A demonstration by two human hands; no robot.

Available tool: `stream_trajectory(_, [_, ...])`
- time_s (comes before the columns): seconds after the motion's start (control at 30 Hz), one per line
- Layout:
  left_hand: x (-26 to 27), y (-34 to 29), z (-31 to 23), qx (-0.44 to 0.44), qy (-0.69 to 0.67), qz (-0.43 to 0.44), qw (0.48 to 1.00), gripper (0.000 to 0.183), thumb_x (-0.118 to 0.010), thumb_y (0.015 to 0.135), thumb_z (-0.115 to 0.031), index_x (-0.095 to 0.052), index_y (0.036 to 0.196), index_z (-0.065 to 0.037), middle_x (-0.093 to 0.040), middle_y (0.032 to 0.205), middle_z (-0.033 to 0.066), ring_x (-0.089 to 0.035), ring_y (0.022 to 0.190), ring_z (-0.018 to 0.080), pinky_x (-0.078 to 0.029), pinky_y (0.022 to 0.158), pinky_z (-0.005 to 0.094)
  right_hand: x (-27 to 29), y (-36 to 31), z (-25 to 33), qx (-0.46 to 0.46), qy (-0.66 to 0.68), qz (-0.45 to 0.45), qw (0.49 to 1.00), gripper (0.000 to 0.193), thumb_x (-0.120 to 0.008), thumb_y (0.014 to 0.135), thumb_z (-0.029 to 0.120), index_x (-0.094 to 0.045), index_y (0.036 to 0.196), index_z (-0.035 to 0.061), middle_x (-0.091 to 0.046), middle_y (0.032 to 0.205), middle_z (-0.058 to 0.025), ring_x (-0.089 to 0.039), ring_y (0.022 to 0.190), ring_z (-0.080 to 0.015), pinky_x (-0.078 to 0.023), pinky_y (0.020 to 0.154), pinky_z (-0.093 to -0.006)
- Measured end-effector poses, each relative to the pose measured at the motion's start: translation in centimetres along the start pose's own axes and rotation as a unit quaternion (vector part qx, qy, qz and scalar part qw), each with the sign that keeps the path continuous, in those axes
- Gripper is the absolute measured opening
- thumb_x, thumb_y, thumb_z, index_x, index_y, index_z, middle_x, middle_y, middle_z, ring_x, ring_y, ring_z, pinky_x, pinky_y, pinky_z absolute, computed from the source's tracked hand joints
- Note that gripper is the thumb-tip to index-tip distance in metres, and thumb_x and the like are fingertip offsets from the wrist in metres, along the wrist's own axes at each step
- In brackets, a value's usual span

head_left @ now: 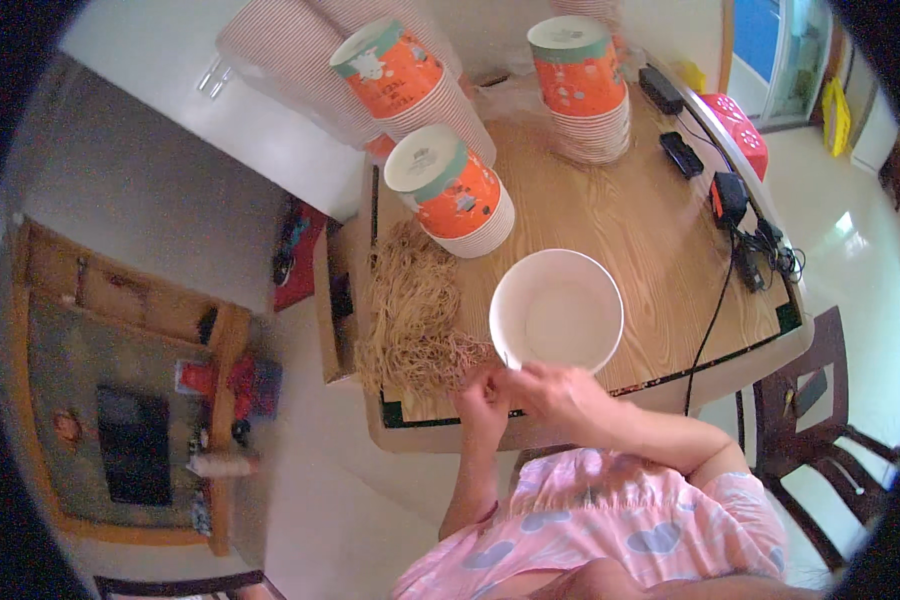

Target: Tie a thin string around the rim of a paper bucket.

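Note:
My left hand point(482, 393) and my right hand point(560, 392) meet at the table's near edge, fingers pinched close together. Anything between the fingertips is too small to make out. Just beyond them, an open white paper bucket point(508, 312) stands upright, its inside facing up; my right hand is against or just in front of its near rim. To the left lies a heap of tangled, straw-coloured strings point(410, 310), whose near right end reaches my left hand. Behind the heap, a stack of upturned orange and green paper buckets point(465, 195) leans slightly.
Another upturned bucket stack point(582, 85) stands at the far right of the wooden table point(660, 250). Long bagged bucket stacks point(290, 60) lie behind. Black adapters point(728, 200) and cables line the right edge. A dark chair point(810, 400) stands at right.

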State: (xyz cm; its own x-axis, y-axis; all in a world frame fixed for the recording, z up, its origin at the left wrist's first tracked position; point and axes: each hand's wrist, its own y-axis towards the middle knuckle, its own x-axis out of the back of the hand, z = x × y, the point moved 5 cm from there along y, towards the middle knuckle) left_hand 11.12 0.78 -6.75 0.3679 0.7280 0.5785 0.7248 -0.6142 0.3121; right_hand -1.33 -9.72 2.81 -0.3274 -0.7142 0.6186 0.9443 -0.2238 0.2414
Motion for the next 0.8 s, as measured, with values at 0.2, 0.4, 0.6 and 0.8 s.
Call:
stream_trajectory(0.2, [-1.8, -2.8, -2.6, 0.047, -0.052, 0.114, 0.991, 0.015, -0.066, 0.076, -0.01, -0.063, 0.089, -0.004, -0.06, 0.079, 0.0102, -0.057, 0.066, 0.0217, -0.047, 0.059, 0.0324, -0.5, -1.7, -1.9, -0.022, -0.025, -0.038, 0.999, 0.025, -0.06, 0.074, 0.006, -0.057, 0.1, 0.0062, -0.057, 0.083, -0.0126, -0.059, 0.081, -0.0333, -0.048, 0.065, -0.0413])
stream_trajectory(0.4, [-3.1, -2.4, -3.6, 0.035, -0.086, 0.064, 0.994, 0.011, -0.067, 0.077, -0.008, -0.063, 0.086, -0.003, -0.059, 0.079, 0.0101, -0.058, 0.063, 0.022, -0.048, 0.056, 0.0323, 0.4, -1.9, -5.5, -0.106, 0.024, -0.167, 0.98, 0.01, -0.063, 0.082, 0.006, -0.059, 0.09, 0.0021, -0.06, 0.083, -0.0104, -0.058, 0.066, -0.0196, -0.048, 0.06, -0.0287])
stream_trajectory(0.6, [-3.4, -1.9, -5.6, 0.023, -0.123, 0.09, 0.988, 0.011, -0.065, 0.079, -0.008, -0.064, 0.088, -0.002, -0.062, 0.081, 0.0107, -0.063, 0.072, 0.0224, -0.05, 0.063, 0.0322, -1.1, -3.8, -8.8, -0.139, 0.117, -0.315, 0.932, 0.015, -0.062, 0.082, 0.004, -0.057, 0.097, 0.0033, -0.056, 0.085, -0.0082, -0.055, 0.064, -0.0189, -0.048, 0.058, -0.0304])
stream_trajectory(0.8, [-4.5, -2.0, -6.2, 0.018, -0.112, 0.129, 0.985, 0.011, -0.065, 0.078, -0.008, -0.064, 0.088, -0.002, -0.064, 0.083, 0.0113, -0.063, 0.072, 0.0236, -0.05, 0.064, 0.0326, -3.6, -4.2, -12.0, -0.28, 0.459, -0.212, 0.816, 0.024, -0.048, 0.096, 0.02, -0.056, 0.108, 0.0013, -0.058, 0.084, -0.0005, -0.05, 0.061, -0.0063, -0.044, 0.052, -0.0217])
